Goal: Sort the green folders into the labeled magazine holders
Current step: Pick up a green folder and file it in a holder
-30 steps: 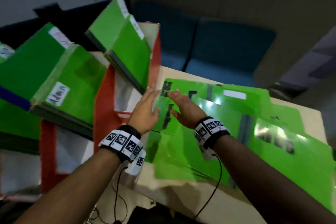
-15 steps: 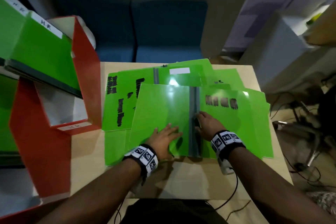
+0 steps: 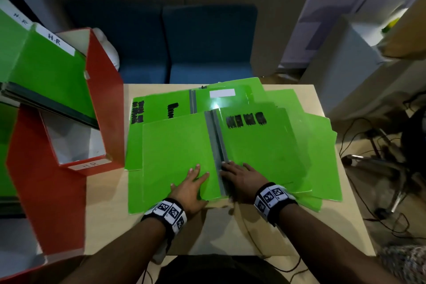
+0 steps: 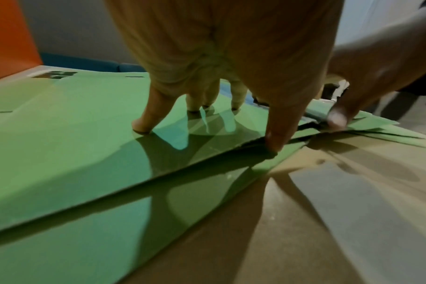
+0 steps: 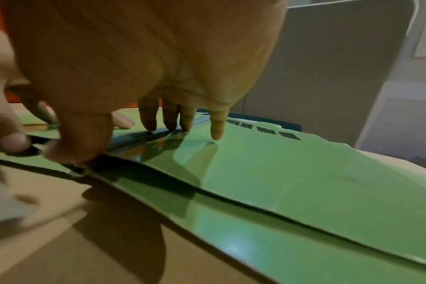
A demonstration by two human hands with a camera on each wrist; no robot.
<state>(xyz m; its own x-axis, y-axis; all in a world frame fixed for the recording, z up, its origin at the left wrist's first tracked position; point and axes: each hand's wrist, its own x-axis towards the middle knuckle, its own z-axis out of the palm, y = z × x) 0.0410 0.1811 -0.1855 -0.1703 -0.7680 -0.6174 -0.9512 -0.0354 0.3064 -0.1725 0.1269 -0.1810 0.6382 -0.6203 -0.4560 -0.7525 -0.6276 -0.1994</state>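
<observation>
Several green folders (image 3: 260,145) lie overlapped on the wooden table (image 3: 230,233), some with blacked-out labels. The top one (image 3: 175,150) has grey spine strips (image 3: 216,145) down its middle. My left hand (image 3: 196,177) presses flat on its left half near the front edge; the left wrist view shows straight fingertips (image 4: 141,126) on the cover and the thumb at its near corner. My right hand (image 3: 237,175) rests on the spine, fingers (image 5: 168,123) along the strip and thumb at its near end. A red magazine holder (image 3: 103,99) labelled H.R stands at the left with green folders (image 3: 46,69) in it.
A second red holder (image 3: 46,203) stands nearer me at the left. Blue sofa seats (image 3: 207,41) sit beyond the table's far edge. A grey cabinet (image 3: 345,64) and a chair base with cables (image 3: 380,168) are on the floor to the right.
My view swung from the holders down onto the table. Both hands came from the far left of the pile to the top folder's near edge and settled by its spine.
</observation>
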